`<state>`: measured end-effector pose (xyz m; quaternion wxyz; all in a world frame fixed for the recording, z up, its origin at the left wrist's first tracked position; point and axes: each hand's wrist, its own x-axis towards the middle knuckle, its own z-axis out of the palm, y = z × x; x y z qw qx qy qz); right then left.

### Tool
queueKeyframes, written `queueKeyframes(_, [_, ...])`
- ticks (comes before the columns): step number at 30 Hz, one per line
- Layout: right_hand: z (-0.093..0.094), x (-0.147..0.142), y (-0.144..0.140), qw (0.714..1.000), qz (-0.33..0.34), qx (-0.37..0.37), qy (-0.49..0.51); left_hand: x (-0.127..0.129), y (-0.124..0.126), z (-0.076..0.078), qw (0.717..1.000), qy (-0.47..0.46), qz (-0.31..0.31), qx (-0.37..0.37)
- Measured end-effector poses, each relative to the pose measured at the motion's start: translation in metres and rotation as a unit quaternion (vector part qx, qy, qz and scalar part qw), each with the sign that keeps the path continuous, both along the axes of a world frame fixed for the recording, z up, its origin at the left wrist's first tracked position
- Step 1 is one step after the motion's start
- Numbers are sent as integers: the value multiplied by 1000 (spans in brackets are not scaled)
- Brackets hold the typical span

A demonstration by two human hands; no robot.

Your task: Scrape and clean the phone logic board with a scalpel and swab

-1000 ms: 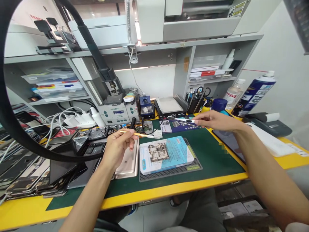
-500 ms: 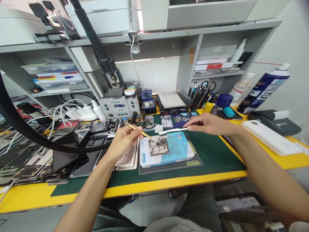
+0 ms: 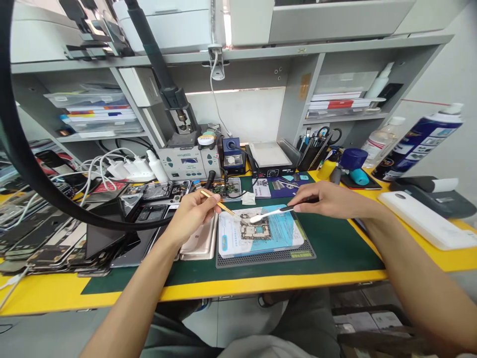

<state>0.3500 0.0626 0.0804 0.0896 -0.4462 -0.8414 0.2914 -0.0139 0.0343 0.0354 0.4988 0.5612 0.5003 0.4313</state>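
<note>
My left hand (image 3: 194, 214) is closed around gold tweezers (image 3: 227, 209), whose tips reach the upper left edge of a phone circuit board (image 3: 255, 232). The board lies flat on a blue and white box (image 3: 285, 226). From the right, my right hand (image 3: 324, 199) grips a white toothbrush (image 3: 274, 213) by its dark handle end. The brush head is over the top part of the board; whether it touches is hard to see. Under the box is a grey perforated mat (image 3: 263, 261).
Stacked phones and phone parts (image 3: 59, 243) fill the left side. A black lamp ring (image 3: 44, 201) arcs across there. Behind stand a soldering station (image 3: 192, 161), a hot plate (image 3: 270, 156) and a tool holder (image 3: 315, 151). A spray can (image 3: 419, 141) stands at right.
The toothbrush head has come down and left from behind the box to the board, its handle now tilted. My left hand keeps the tweezers at the board. The view has shifted slightly.
</note>
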Motion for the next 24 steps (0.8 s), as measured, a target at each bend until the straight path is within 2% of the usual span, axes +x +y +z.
queueKeyframes(7, [2,9,2,999,-2,-29,-16,1,-1,-1,1000,4,-19,4])
queueKeyframes(14, [-6,-4,2,1000,3,-3,-2,-2,1,-1,1000,1,-8,9])
queueKeyframes(20, [0,7,3,1000,-9,-2,5,-9,4,-3,998,-13,48,44])
queueKeyframes(24, [-2,1,2,1000,-1,-11,1,-16,9,-6,995,1,79,62])
